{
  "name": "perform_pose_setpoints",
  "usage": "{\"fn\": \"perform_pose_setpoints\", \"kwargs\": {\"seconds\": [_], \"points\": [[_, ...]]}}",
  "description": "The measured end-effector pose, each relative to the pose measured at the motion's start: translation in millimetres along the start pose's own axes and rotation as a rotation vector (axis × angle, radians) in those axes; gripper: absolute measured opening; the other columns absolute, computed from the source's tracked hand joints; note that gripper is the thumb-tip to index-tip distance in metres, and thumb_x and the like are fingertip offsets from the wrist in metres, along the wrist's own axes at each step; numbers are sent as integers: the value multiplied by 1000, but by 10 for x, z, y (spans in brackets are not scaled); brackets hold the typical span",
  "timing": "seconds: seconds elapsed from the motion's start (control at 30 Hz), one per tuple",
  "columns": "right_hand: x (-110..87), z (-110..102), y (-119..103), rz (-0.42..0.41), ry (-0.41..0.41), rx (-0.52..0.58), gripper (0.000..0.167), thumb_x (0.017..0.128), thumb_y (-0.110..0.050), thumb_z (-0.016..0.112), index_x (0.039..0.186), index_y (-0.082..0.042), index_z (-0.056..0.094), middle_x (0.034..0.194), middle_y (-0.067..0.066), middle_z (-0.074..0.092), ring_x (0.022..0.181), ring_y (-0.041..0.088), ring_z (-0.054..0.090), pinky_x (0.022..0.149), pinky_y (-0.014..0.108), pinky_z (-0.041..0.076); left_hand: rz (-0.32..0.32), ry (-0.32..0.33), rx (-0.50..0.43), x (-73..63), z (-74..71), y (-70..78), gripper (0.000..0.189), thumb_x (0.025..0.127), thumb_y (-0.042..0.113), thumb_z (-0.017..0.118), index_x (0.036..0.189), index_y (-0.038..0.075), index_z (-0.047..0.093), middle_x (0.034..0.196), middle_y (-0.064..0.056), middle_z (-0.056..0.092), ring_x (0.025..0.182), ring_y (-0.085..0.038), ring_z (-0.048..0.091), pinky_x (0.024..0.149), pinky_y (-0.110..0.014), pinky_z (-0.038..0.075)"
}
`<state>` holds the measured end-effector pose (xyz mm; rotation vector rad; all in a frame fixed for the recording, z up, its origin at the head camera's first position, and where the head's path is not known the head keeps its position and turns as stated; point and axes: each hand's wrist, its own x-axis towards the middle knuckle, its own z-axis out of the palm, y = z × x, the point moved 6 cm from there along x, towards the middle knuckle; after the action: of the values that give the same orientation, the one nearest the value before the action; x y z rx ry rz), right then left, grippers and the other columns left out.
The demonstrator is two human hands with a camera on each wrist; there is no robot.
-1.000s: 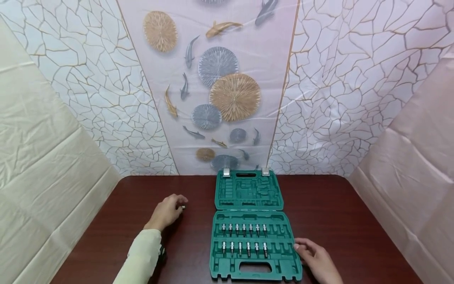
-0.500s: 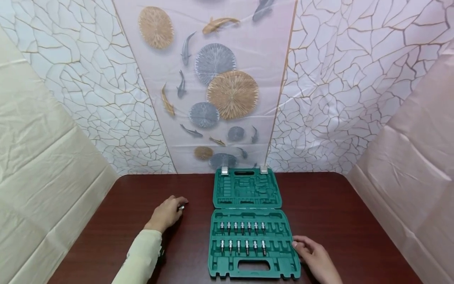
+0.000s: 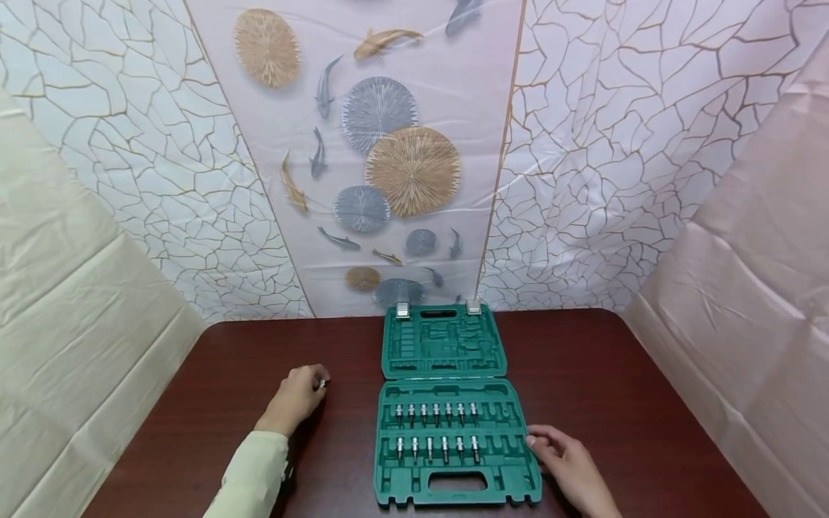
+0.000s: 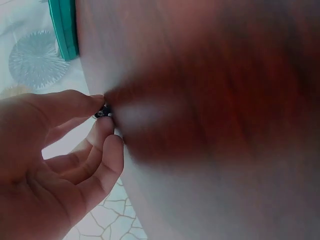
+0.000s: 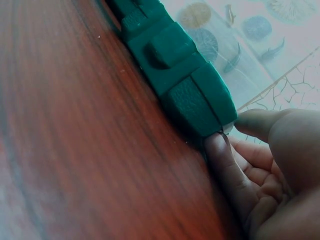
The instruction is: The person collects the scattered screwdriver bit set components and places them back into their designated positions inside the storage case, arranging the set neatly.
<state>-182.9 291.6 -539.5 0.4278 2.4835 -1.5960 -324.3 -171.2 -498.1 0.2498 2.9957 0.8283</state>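
Note:
My left hand (image 3: 293, 397) is low over the left part of the table. Between thumb and fingertips it pinches a small metal bit socket (image 4: 103, 111), mostly covered by the fingers; its shiny dark end shows in the left wrist view. A green tool case (image 3: 456, 435) lies unfolded in the middle, its lid (image 3: 443, 345) laid back. Two rows of silver bit sockets (image 3: 437, 411) with dark tips fill the left and middle slots, while slots at the right are bare. My right hand (image 3: 573, 467) grips the case's right edge, thumb and finger at the rim in the right wrist view.
The case rests on a dark red wooden table (image 3: 615, 388). Behind it hangs a patterned cloth (image 3: 414, 173) with fish and round shapes, and plain pale cloth (image 3: 745, 266) slopes down at both sides. Two metal latches (image 3: 403, 310) stand on the lid's far edge.
The whole scene shifts slightly left in the head view as the head turns. My left hand draws back a little with the bit socket; my right hand stays at the case's edge.

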Motion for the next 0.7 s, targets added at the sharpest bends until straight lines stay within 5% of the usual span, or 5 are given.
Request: {"fn": "perform_pose_setpoints", "kwargs": {"seconds": [0.3, 0.7], "points": [[-22, 6, -16, -9, 6, 9, 48, 105, -36, 66, 137, 1, 66, 111, 9, 72, 98, 23, 72, 79, 43, 62, -57, 48, -15, -42, -45, -7, 15, 91, 0, 75, 104, 3, 71, 85, -5, 67, 71, -19, 62, 65, -37, 52], [-11, -9, 3, -7, 15, 3, 48, 105, -36, 67, 136, 1, 67, 111, 9, 73, 98, 23, 72, 78, 43, 62, -58, 71, -93, -141, -103, 95, 15, 89, 2, 76, 99, 9, 68, 84, 0, 63, 68, -16, 56, 65, -35, 48]]}}
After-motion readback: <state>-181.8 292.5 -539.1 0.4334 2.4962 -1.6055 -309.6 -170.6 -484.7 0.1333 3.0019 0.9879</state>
